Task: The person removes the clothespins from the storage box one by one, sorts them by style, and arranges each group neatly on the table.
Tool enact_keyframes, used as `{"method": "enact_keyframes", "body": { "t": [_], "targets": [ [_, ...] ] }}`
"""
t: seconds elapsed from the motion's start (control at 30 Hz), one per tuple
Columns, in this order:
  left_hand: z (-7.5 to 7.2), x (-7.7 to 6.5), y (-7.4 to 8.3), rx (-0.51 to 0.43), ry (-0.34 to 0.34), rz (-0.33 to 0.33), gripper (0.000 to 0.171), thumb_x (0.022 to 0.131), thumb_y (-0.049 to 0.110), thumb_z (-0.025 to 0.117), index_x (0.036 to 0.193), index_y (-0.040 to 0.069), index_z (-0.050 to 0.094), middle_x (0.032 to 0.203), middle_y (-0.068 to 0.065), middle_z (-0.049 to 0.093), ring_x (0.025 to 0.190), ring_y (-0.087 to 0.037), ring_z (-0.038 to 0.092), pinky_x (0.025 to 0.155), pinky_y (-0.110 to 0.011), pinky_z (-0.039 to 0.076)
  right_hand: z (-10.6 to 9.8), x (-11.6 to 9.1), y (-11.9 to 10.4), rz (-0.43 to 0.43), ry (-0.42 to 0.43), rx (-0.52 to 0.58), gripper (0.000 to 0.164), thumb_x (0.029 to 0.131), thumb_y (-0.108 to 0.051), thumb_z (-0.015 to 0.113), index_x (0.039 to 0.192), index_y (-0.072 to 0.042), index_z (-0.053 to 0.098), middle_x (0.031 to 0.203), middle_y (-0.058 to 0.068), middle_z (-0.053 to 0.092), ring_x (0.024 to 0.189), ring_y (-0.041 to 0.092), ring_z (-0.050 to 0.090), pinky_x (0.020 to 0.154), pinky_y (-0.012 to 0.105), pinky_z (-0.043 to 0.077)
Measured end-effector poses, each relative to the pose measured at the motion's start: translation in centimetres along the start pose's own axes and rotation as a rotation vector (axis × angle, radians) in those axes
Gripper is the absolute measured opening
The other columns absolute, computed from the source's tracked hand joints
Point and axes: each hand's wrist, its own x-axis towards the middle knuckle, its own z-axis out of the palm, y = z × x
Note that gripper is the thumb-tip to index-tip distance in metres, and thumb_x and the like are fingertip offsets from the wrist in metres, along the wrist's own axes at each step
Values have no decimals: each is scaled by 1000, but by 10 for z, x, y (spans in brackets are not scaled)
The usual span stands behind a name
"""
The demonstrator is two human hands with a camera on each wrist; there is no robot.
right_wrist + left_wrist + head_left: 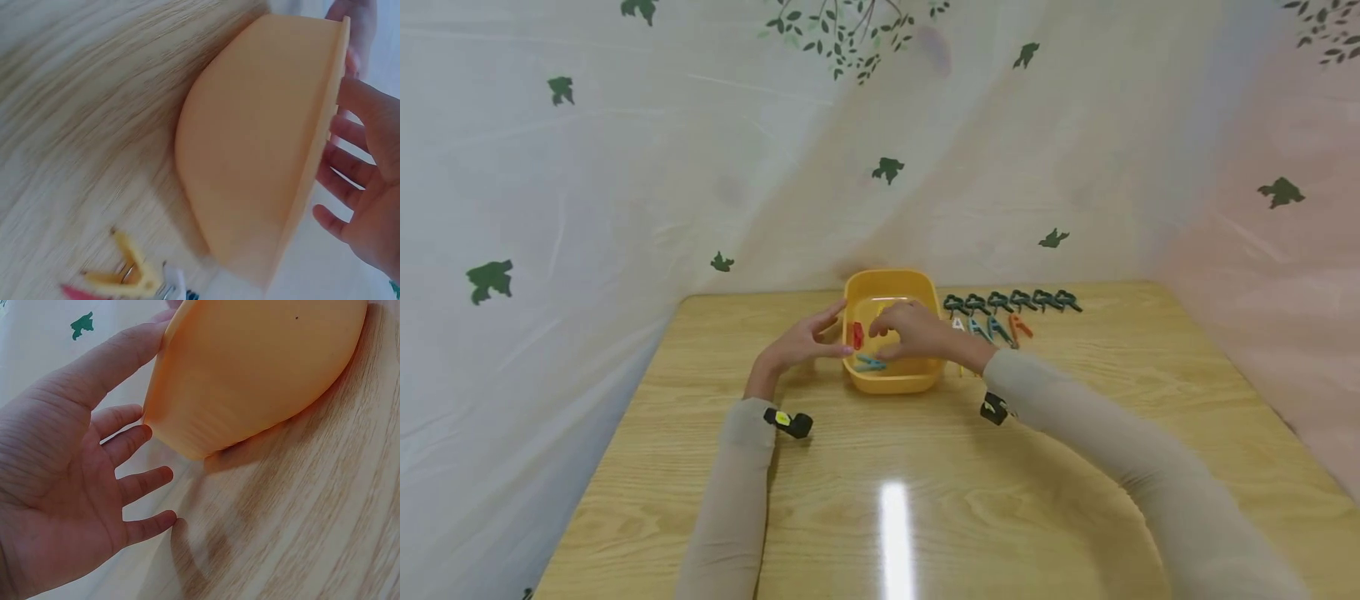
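Note:
A yellow plastic basin stands near the back of the table. My left hand is at its left side, thumb at the rim and fingers spread along the outer wall. Over the basin's inside hangs my right hand, having come across the right rim, its fingers loosely bent with a gap to the thumb. A red clothespin and a blue clothespin lie inside, on the left. The right hand hides part of the basin's inside. In the right wrist view its fingers pass behind the rim.
Right of the basin, several dark green clips form a back row. Before them lie white, blue and orange clothespins. A yellow clothespin lies close to the basin's right wall. A printed cloth hangs behind the table.

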Motion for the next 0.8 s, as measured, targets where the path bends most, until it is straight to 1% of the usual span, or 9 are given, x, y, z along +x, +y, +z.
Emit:
{"method": "enact_keyframes", "body": {
  "t": [0.1,0.33,0.43,0.6,0.7,0.8],
  "targets": [
    [0,0,-1,0,-4,21,95,74,49,75,149,38,18,154,17,17,144,-25,18,112,-56,23,5,10,-5,29,-68,-1,36,80,-33,72,108,-11,69,99,6,69,95,24,59,90,52,38],
    [-1,1,-3,-6,-12,49,94,76,46,74,150,36,17,155,14,17,144,-26,17,113,-56,22,20,24,-9,75,-152,-105,37,77,-41,74,105,-18,70,98,-1,68,92,16,54,86,43,39],
    [-1,2,-3,-13,-20,55,92,78,43,74,150,35,16,156,13,16,144,-27,16,113,-56,21,24,27,-9,102,-175,-124,38,77,-43,74,105,-19,70,98,-4,67,92,14,53,86,41,38],
    [-2,1,0,-30,-34,49,92,80,35,74,151,33,15,157,10,13,145,-29,13,114,-56,18,30,29,-10,98,-165,-122,32,77,-42,73,99,-19,72,88,-5,66,86,13,52,84,41,37],
    [-2,-3,8,-36,-45,45,92,81,32,73,151,28,14,158,6,12,145,-31,12,113,-57,17,33,30,-11,84,-145,-118,26,78,-41,72,94,-20,72,84,-6,63,83,13,51,83,41,36],
    [-3,-9,18,-42,-52,48,91,82,30,73,152,24,15,158,3,12,144,-34,12,113,-57,18,36,30,-12,75,-122,-113,21,80,-38,70,91,-21,72,84,-6,62,83,13,50,83,41,36]
  ]
}}
